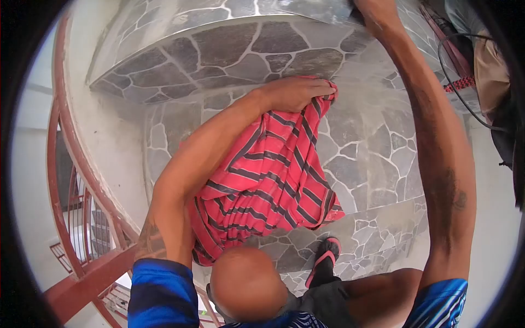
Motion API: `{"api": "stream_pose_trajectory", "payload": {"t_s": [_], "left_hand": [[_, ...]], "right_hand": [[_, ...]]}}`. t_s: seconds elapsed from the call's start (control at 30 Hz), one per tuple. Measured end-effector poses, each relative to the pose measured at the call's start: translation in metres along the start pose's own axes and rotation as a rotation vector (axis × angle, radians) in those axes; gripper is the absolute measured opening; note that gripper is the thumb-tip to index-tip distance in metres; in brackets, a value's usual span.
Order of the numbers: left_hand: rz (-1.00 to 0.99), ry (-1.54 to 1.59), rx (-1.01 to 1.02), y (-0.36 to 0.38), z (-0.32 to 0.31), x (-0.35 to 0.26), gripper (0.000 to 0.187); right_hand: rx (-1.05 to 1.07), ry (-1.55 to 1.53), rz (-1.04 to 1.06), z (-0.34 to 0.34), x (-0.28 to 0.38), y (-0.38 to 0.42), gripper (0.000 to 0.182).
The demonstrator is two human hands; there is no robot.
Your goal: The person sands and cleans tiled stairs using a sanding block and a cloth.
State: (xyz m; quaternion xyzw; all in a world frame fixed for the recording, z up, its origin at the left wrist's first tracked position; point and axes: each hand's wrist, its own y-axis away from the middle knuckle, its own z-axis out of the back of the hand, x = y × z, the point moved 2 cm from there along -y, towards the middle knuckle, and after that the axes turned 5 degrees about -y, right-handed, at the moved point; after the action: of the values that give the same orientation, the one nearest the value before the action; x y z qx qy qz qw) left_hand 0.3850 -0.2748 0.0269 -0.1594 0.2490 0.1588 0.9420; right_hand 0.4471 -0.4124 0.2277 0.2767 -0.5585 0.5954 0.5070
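Note:
My left hand (298, 94) is closed on a bunched edge of a red cloth with black and grey stripes (268, 169). From there the cloth hangs in folds under my left forearm, down toward my bent knee (246, 284). Reaching up to the top edge, my right hand (377, 12) is at the upper stone-patterned step (219, 10). A dark thing (355, 15) shows beside that hand, too cut off to name. The right fingers are hidden at the frame's edge.
Stone-patterned stairs (361, 142) run below and in front of me. A red-brown railing (71, 126) stands on the left. On the right are a dark cable (465, 101), a red-and-black cord (459, 83) and tan fabric (489, 74). My foot wears a pink-strapped sandal (326, 258).

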Motion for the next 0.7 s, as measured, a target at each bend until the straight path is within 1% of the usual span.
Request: {"api": "stream_pose_trajectory", "payload": {"t_s": [0.03, 0.07, 0.1, 0.17, 0.23, 0.33, 0.37, 0.43, 0.47, 0.53, 0.57, 0.6, 0.67, 0.7], "left_hand": [[0.029, -0.060, -0.012, 0.011, 0.003, 0.004, 0.068], [0.053, -0.112, -0.027, 0.030, 0.005, 0.007, 0.068], [0.070, -0.157, -0.030, 0.049, 0.005, 0.010, 0.069], [0.135, -0.175, 0.041, 0.106, 0.038, 0.000, 0.071], [0.264, -0.255, 0.030, 0.162, 0.056, 0.001, 0.066], [0.402, -0.266, 0.066, 0.183, 0.065, -0.004, 0.067], [0.384, -0.257, 0.071, 0.176, 0.065, -0.005, 0.067], [0.351, -0.236, 0.076, 0.156, 0.058, -0.007, 0.068], [0.291, -0.191, 0.060, 0.131, 0.048, -0.009, 0.067], [0.160, -0.104, -0.014, 0.060, 0.021, -0.008, 0.065], [0.084, -0.060, -0.063, 0.023, 0.005, -0.006, 0.065], [-0.004, -0.071, -0.099, -0.014, -0.008, -0.009, 0.060], [-0.200, -0.033, -0.145, -0.077, -0.031, -0.007, 0.053], [-0.206, -0.045, -0.158, -0.090, -0.036, -0.008, 0.049]], "right_hand": [[-0.025, 0.037, -0.031, 0.003, 0.003, 0.001, 0.038], [0.045, -0.001, -0.041, 0.006, -0.002, -0.004, 0.038], [0.056, -0.050, -0.041, 0.009, -0.005, -0.005, 0.039], [0.068, -0.163, -0.052, 0.009, -0.011, -0.004, 0.041], [0.061, -0.037, -0.020, 0.009, -0.004, -0.002, 0.044], [0.045, 0.058, 0.013, 0.005, 0.014, 0.011, 0.047], [0.039, 0.079, 0.023, 0.004, 0.016, 0.012, 0.048], [0.031, -0.010, 0.037, 0.002, 0.012, 0.013, 0.049], [0.031, -0.074, 0.045, -0.001, 0.013, 0.019, 0.049], [0.058, -0.079, 0.007, -0.003, 0.015, 0.018, 0.048], [0.075, -0.019, -0.043, -0.001, 0.016, 0.012, 0.048], [0.096, 0.035, -0.097, -0.003, 0.016, 0.008, 0.047], [0.064, 0.126, 0.047, -0.003, 0.008, -0.004, 0.045], [0.035, 0.175, 0.117, 0.002, 0.004, -0.005, 0.044]]}}
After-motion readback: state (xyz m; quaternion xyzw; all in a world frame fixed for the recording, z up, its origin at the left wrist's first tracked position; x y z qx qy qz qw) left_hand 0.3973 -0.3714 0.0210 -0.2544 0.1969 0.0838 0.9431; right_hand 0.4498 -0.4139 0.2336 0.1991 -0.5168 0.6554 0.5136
